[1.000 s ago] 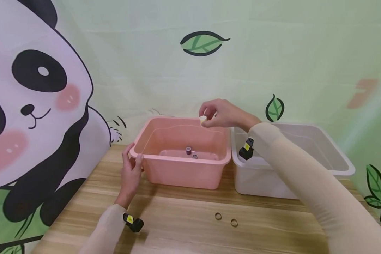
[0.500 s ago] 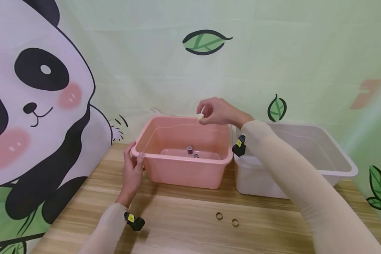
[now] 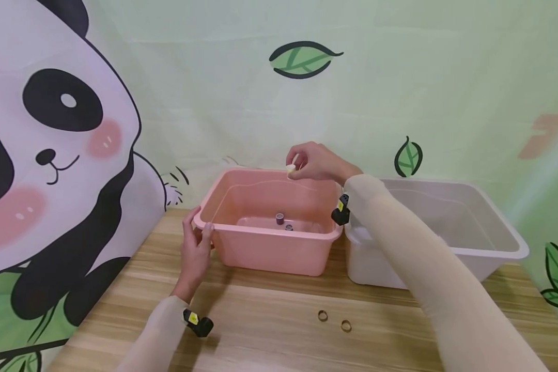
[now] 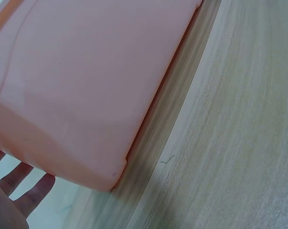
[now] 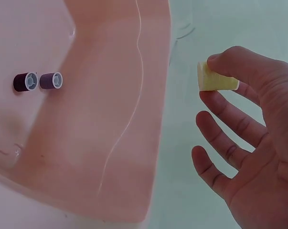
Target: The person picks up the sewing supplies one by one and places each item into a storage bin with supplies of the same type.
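Between thumb and index finger, my right hand (image 3: 320, 163) pinches a small yellow thread spool (image 5: 216, 81). It holds the spool above the back rim of the pink plastic bin (image 3: 269, 254), with the other fingers spread apart in the right wrist view. Two dark spools of thread stand or lie on the bin's floor: a purple one (image 5: 49, 80) and a darker maroon one (image 5: 23, 82). My left hand (image 3: 195, 258) grips the bin's front left corner, thumb over the rim. In the left wrist view, its fingers (image 4: 36, 193) touch the bin's side wall.
A whitish bin (image 3: 381, 271) stands right beside the pink one, partly behind my right sleeve. Two gold-coloured rings (image 3: 323, 315) lie on the wooden table (image 3: 260, 330) in front. A panda-print cloth (image 3: 214, 103) hangs behind.
My right hand has drifted slightly left over the pink bin, still pinching the yellow thread spool. The left hand keeps its grip on the corner. The head view has shifted a little.
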A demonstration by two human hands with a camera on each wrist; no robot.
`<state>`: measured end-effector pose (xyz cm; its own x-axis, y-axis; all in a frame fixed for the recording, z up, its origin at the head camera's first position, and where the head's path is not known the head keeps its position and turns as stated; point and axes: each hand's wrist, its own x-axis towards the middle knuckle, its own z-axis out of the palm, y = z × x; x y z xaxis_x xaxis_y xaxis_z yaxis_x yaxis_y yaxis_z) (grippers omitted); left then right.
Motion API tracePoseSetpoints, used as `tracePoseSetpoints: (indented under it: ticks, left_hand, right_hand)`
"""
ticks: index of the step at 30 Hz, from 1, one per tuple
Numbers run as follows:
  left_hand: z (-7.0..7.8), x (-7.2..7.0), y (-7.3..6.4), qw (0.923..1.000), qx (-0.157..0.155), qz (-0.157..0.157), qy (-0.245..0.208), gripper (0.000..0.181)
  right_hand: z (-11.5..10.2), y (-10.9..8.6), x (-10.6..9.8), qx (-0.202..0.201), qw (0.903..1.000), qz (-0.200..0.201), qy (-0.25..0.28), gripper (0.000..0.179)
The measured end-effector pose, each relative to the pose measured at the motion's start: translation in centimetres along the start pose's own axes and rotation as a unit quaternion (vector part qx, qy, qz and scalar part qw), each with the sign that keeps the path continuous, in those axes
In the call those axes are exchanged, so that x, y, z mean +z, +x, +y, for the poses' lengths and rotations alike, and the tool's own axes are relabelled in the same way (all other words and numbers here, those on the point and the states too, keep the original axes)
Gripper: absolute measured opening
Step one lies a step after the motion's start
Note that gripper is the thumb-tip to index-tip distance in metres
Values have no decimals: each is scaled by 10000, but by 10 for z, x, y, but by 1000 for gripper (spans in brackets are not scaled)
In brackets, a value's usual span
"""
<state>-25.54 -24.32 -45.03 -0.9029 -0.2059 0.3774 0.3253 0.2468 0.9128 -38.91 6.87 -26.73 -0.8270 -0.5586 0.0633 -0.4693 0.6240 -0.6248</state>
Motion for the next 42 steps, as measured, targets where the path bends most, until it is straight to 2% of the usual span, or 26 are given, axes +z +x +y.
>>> tracePoseSetpoints:
  ticks: [21,30,42]
  left_hand:
    - [0,1,0,10000,-26,36,-1,54]
    - [1,1,0,10000,-5,5,-38,55]
    - [2,2,-1,9999,27,108,11,53]
  right_hand:
    - [9,8,14,59,10000,-13,9,26]
    - [11,7,12,75,9999,-58,64,60]
    - [13,1,10,2,10000,-3,9,67]
